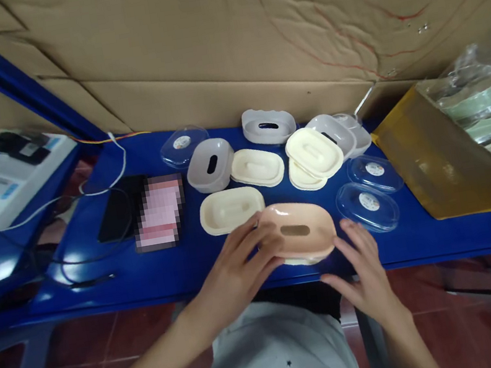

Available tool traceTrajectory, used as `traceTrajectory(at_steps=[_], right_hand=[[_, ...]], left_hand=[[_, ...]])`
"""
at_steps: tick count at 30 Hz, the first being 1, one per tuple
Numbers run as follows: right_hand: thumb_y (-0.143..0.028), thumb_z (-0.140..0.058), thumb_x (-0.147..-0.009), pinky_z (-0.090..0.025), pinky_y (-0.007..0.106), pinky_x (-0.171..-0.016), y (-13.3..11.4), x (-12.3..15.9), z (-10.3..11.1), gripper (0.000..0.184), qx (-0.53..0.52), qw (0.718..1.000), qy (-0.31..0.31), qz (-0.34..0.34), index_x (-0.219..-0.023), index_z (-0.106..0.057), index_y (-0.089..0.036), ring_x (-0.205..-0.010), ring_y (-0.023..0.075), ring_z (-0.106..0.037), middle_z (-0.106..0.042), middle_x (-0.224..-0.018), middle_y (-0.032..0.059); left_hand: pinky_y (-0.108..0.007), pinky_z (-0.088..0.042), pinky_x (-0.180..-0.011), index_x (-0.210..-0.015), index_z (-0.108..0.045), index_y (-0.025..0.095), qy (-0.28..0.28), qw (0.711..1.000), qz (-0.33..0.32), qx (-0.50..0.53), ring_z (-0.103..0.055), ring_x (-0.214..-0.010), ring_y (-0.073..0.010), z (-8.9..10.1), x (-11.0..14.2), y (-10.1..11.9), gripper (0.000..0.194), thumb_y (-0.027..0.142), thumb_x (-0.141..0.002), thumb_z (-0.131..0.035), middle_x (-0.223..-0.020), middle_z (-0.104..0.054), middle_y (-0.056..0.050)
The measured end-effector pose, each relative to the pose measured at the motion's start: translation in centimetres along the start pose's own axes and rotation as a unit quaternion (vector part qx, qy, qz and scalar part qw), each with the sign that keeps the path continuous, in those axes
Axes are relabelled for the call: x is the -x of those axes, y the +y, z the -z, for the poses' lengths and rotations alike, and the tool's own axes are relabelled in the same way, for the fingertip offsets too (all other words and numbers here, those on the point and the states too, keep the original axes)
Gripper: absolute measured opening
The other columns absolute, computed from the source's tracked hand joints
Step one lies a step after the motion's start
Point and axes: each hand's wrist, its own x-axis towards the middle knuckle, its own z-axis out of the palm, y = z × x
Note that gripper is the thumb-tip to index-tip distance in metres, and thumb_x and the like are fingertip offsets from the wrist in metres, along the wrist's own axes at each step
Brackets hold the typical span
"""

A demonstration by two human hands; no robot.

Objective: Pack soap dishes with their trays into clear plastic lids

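A peach oval soap dish (314, 217) with a slot in its bottom sits near the table's front edge, a cream piece (303, 260) showing beneath it. The fingers of my left hand (243, 256) lie over its left end and grip it. At the right end, my right hand (363, 261) has its fingers apart, one fingertip at the rim. Just behind are cream oval trays, one (232, 210) by my left hand, another (256, 167) farther back, and a stacked pair (314, 153). Clear lids with round labels (367, 206) lie right of the dish.
Grey slotted dishes (210, 165) stand along the back, with another clear lid (183, 146) beside them. At left lie a black phone-like object (120, 208), a blurred-out pink item (159, 213), cables and a power strip (14, 185). A box (420, 161) with bagged green pieces borders the right.
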Motion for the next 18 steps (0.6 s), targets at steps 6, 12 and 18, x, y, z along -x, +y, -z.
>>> traceTrajectory(at_steps=[6, 12, 18], right_hand=[[-0.032, -0.073, -0.103, -0.045, 0.057, -0.122, -0.9, -0.7, -0.7, 0.045, 0.022, 0.998, -0.041, 0.031, -0.147, -0.062, -0.031, -0.152, 0.03, -0.053, -0.064, -0.156, 0.0064], [-0.021, -0.073, -0.102, -0.047, 0.052, -0.119, -1.2, -1.1, -0.4, 0.038, 0.031, 0.996, -0.043, 0.068, -0.139, -0.067, -0.025, -0.15, 0.0282, -0.054, -0.07, -0.15, 0.0088], [-0.021, -0.07, -0.104, -0.042, 0.048, -0.122, -1.7, -1.2, 0.0, 0.038, 0.044, 0.991, -0.074, 0.099, -0.142, -0.067, -0.024, -0.148, 0.026, -0.056, -0.07, -0.149, 0.0087]], left_hand=[[-0.052, -0.055, -0.118, -0.139, -0.061, 0.02, -0.029, 0.999, -0.023, -0.032, -0.057, -0.148, -0.0313, -1.6, 1.5, -0.5, 0.028, 0.021, -0.111, -0.057, -0.141, -0.071, -0.012], [-0.053, -0.053, -0.117, -0.136, -0.064, 0.019, -0.039, 0.996, -0.037, -0.074, -0.054, -0.15, -0.0347, -1.5, 2.4, -0.5, 0.027, 0.022, -0.109, -0.062, -0.148, -0.068, -0.013], [-0.05, -0.05, -0.117, -0.135, -0.066, 0.021, -0.022, 0.996, -0.023, -0.079, -0.054, -0.148, -0.0341, -1.8, 3.5, -0.5, 0.028, 0.022, -0.108, -0.066, -0.147, -0.07, -0.008]])
